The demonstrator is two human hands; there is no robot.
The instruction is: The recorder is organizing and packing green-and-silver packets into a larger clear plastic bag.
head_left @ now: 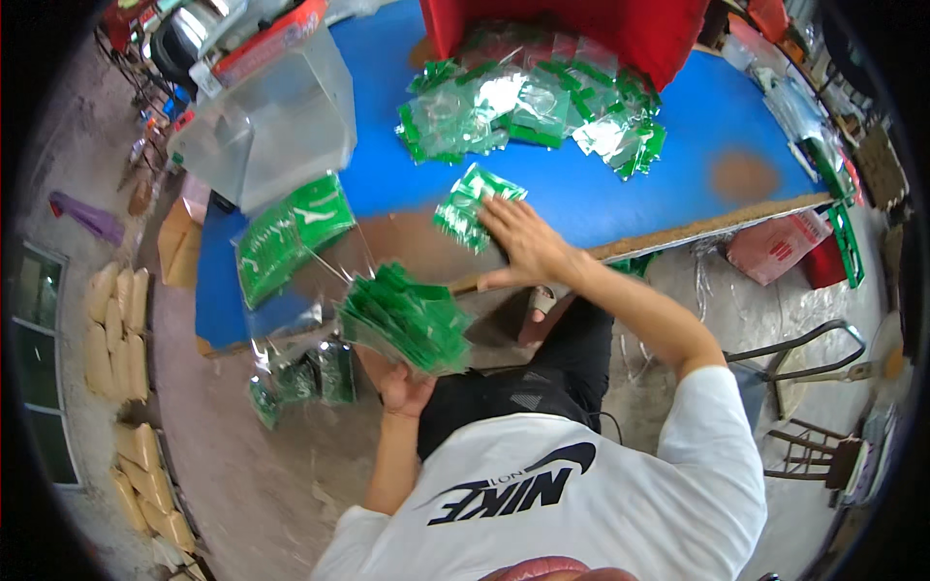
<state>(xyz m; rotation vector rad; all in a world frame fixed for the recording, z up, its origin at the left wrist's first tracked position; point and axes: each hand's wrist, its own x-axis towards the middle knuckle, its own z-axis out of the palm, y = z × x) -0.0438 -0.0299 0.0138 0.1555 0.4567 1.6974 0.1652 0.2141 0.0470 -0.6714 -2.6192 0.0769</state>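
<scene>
My left hand [407,390] holds a thick fanned stack of small green-and-clear packets [407,320] just off the near edge of the blue table [639,194]. My right hand [524,246] lies flat on the table's worn near edge, fingers spread. Its fingertips touch a small bundle of the same green packets [470,206]. A large loose pile of these packets [533,107] lies farther back on the table, spilling from a red crate [581,29].
A clear bag filled with green packets [291,234] lies at the table's left, behind it a big empty clear plastic bag [266,116]. More packets [300,380] lie on the floor below. A metal chair [804,373] stands right, tan sacks [116,329] far left.
</scene>
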